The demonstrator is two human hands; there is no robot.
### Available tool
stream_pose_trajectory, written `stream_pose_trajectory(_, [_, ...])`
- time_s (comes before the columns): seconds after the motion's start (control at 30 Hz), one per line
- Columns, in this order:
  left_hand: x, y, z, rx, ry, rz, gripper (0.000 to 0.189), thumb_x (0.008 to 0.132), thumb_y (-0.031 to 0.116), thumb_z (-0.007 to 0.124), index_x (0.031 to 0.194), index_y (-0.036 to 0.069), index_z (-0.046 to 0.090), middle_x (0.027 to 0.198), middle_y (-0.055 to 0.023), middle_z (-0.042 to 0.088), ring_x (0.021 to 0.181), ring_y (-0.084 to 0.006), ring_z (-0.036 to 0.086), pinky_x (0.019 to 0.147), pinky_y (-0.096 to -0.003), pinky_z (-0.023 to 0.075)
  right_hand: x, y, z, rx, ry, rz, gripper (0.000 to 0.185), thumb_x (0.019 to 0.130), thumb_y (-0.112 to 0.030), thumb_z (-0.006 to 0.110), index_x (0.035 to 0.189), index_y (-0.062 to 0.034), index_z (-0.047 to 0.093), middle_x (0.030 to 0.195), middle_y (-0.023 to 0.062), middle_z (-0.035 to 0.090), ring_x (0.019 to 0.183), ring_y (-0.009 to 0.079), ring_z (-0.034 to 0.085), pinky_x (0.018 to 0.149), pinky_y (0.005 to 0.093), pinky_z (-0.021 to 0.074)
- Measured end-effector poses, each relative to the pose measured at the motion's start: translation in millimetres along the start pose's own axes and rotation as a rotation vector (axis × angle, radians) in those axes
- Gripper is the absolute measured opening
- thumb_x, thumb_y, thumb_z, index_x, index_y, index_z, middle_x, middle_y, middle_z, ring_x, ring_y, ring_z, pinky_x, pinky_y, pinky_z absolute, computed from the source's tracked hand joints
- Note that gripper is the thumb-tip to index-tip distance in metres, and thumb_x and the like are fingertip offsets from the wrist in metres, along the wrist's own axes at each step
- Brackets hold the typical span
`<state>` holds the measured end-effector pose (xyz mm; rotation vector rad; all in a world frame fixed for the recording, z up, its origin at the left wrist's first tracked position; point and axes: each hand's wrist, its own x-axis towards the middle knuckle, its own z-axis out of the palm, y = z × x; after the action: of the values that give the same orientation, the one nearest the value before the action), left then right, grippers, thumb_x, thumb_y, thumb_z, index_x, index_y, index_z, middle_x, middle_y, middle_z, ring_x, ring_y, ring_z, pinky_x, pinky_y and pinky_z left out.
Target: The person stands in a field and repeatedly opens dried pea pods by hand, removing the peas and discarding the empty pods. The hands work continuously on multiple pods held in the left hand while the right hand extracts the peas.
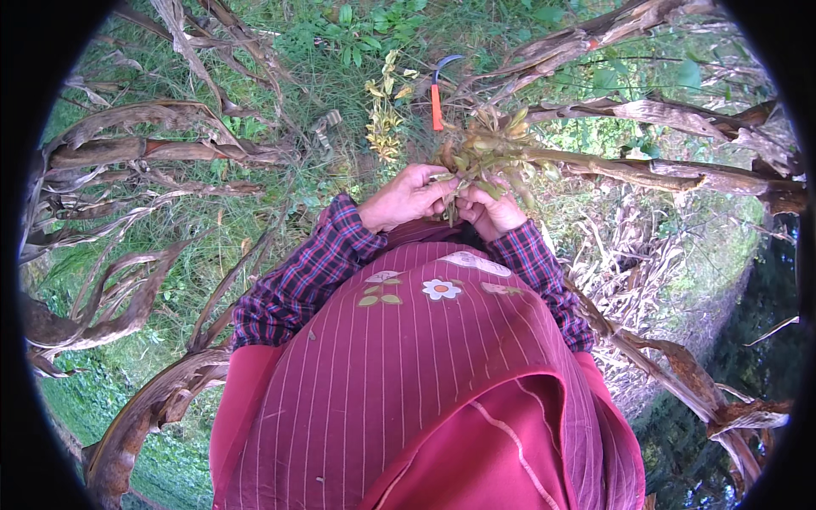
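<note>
A bunch of plant stems with greenish-yellow pods (491,150) is held in front of my apron. My left hand (413,196) grips it from the left side, thumb and fingers pinched at the stems. Close beside it, my right hand (489,209) has its fingers curled around the lower part of the bunch. Just beyond the bunch, a sickle with an orange handle (437,107) and a dark curved blade lies on the ground. A yellowed leafy plant (384,121) is to the left of the sickle. The pods and leaves partly hide my right fingertips.
Tall dried stalks with withered leaves, such as a thick one on the right (669,175) and another on the left (166,150), flank me on both sides. Grass (319,83) and green weeds cover the ground ahead. Dry leaf litter (631,255) lies at the right.
</note>
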<state>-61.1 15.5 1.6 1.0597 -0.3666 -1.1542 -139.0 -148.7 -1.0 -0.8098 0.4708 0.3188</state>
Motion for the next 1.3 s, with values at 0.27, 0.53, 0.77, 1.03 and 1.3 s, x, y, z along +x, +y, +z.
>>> stream_pose_trajectory(0.27, [-5,9,-13,-0.278,-0.058,-0.096,0.018,0.09,0.017,0.044,0.098,0.003,0.051,0.073,0.0008,0.049,0.049,-0.0012,0.035,0.038,-0.0127,0.0224,-1,-27,6,0.006,0.006,0.089,0.027,0.075,-0.002,0.06,0.099,-0.002,0.046,0.081,0.0042,0.055,0.063,0.0107,0.048,0.05,0.0213,0.0373])
stream_pose_trajectory(0.53, [0,32,-31,-0.091,0.16,-0.08,0.041,0.09,0.04,0.039,0.079,0.003,0.053,0.063,0.0013,0.043,0.045,-0.0016,0.031,0.037,-0.0142,0.0209,-4,-45,27,-0.633,0.231,-0.142,0.034,0.069,-0.009,0.07,0.097,-0.009,0.051,0.079,-0.0028,0.051,0.057,0.005,0.043,0.042,0.0189,0.0297])
stream_pose_trajectory(0.77, [9,35,-18,-0.1,0.087,-0.344,0.06,0.084,0.057,0.036,0.076,0.001,0.054,0.06,0.0006,0.042,0.041,-0.0024,0.03,0.034,-0.0152,0.0192,1,-32,16,-1.104,0.046,-0.391,0.034,0.074,-0.019,0.066,0.101,-0.0071,0.05,0.088,0.0013,0.053,0.077,0.0133,0.051,0.064,0.0275,0.043])
stream_pose_trajectory(1.03, [3,14,-24,-0.206,-0.04,-0.22,0.02,0.087,0.015,0.046,0.089,-0.003,0.056,0.062,0.0044,0.041,0.044,-0.0009,0.03,0.036,-0.0143,0.0207,1,-24,-5,-1.329,0.139,-0.357,0.027,0.08,-0.016,0.058,0.104,-0.0056,0.054,0.095,0.0075,0.059,0.087,0.0188,0.056,0.072,0.0302,0.0458])
stream_pose_trajectory(1.3, [0,13,-18,-0.253,-0.074,-0.146,0.024,0.089,0.021,0.046,0.089,0.0,0.056,0.061,0.0065,0.039,0.046,0.0001,0.03,0.038,-0.0135,0.0221,9,-15,7,-0.571,0.316,-0.302,0.022,0.082,-0.021,0.059,0.092,-0.0014,0.059,0.088,0.0045,0.06,0.081,0.0123,0.053,0.074,0.0261,0.0419])
